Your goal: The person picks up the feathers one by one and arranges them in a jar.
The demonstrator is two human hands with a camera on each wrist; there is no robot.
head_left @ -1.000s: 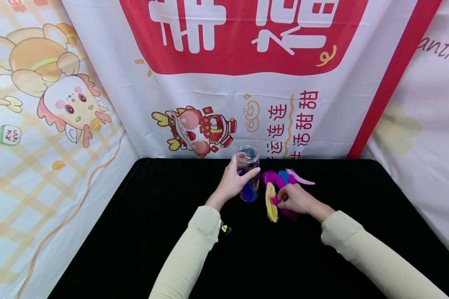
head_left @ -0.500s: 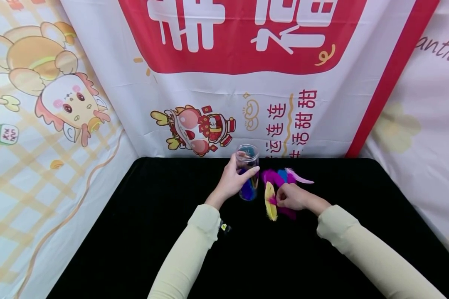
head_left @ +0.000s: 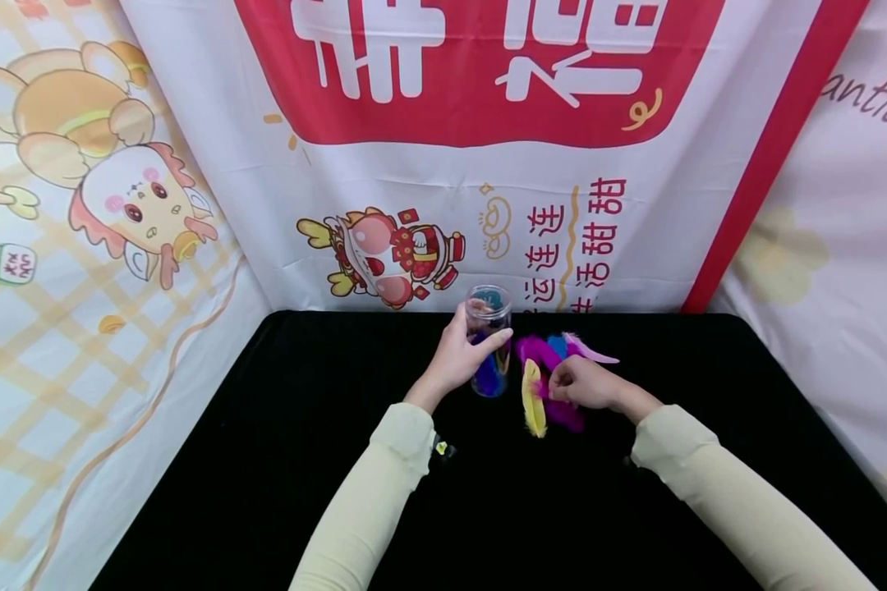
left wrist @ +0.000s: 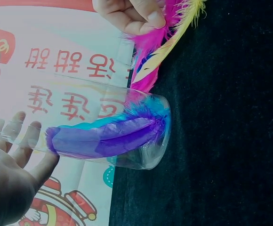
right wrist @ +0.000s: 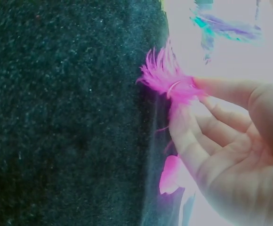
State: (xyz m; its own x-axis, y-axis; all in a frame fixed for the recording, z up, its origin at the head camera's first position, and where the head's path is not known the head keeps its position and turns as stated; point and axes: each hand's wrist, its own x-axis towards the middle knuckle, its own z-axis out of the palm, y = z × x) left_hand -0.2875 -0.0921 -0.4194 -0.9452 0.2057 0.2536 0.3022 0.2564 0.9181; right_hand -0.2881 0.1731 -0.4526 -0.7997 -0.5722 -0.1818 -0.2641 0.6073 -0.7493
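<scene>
In the head view my left hand (head_left: 458,353) holds a clear jar (head_left: 490,314) upright near the back of the table, thumb and fingers round its upper part. A purple feather (left wrist: 113,136) and a turquoise feather (left wrist: 87,123) lie inside the jar, seen through its wall in the left wrist view. To the jar's right, my right hand (head_left: 590,384) pinches a magenta feather (right wrist: 167,77) by its fluffy end, between thumb and fingertips. Beside those fingertips is a yellow feather (head_left: 534,402). The right hand partly covers the other feathers behind it.
More magenta feathers (head_left: 565,416), a blue feather (head_left: 558,345) and a pale pink feather (head_left: 595,351) lie around the right hand on the black tablecloth (head_left: 325,492). A printed white and red cloth (head_left: 621,271) hangs right behind the table's back edge.
My right hand has shifted slightly to the right and up, so more of the magenta feathers show below it. The left hand and the jar stay in place.
</scene>
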